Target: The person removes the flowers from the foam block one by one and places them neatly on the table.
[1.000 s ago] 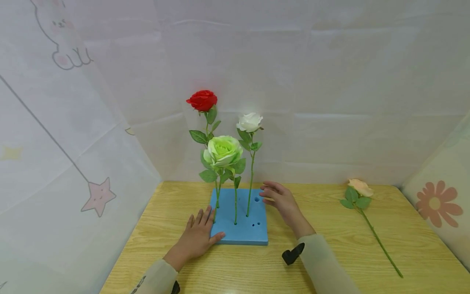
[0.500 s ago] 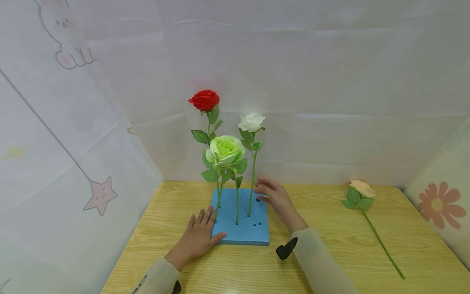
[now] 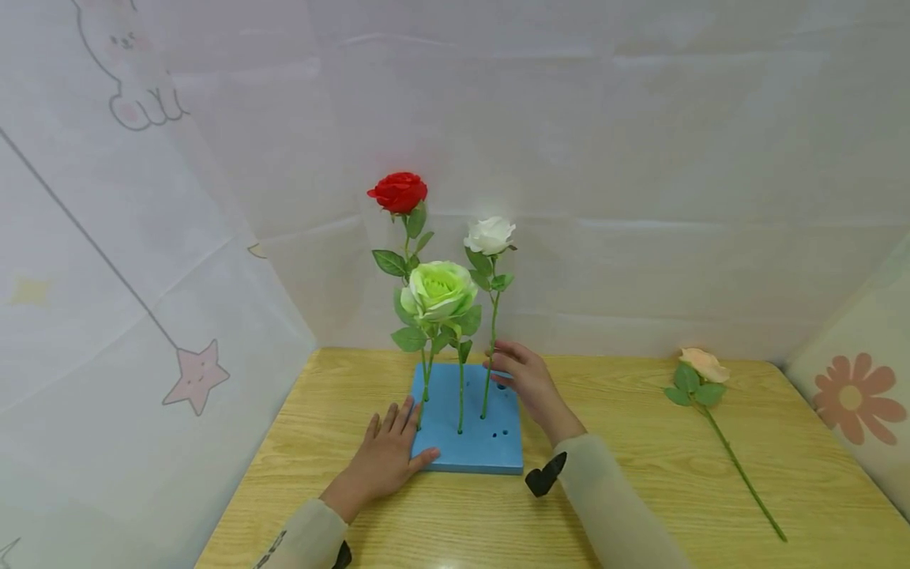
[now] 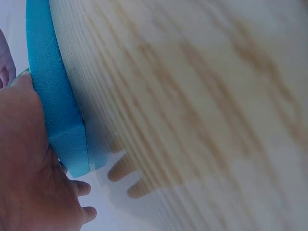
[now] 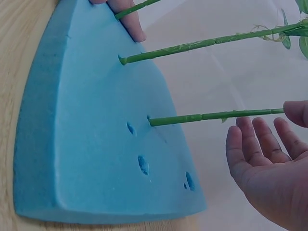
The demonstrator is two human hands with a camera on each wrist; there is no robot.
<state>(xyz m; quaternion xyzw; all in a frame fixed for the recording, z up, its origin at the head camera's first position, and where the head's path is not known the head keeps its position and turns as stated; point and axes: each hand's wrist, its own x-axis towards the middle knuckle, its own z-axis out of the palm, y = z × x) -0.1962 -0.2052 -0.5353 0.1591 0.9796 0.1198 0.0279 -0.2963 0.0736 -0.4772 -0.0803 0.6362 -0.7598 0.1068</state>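
A blue foam block (image 3: 465, 454) with holes in its top holds several upright artificial flower stems. Among them are a red rose (image 3: 398, 193), a light green rose (image 3: 439, 291) and a white rose (image 3: 490, 235). My left hand (image 3: 384, 458) lies spread over the block's left edge, its thumb on the front left corner. At the white rose's stem (image 5: 216, 115), my right hand (image 3: 529, 387) has its fingers loosely curved. In the right wrist view, the thumb overlaps that stem while the fingertips sit just below it.
A peach rose (image 3: 704, 365) lies on the wooden table (image 3: 626, 427) at the right, its stem pointing toward the front. Several holes (image 5: 143, 164) show in the block's right part. A pale printed cloth (image 3: 640, 158) hangs behind and at the sides.
My right hand has moved left, from beside the block's right edge to the white rose's stem. The left hand stays on the block. The head view has shifted slightly.
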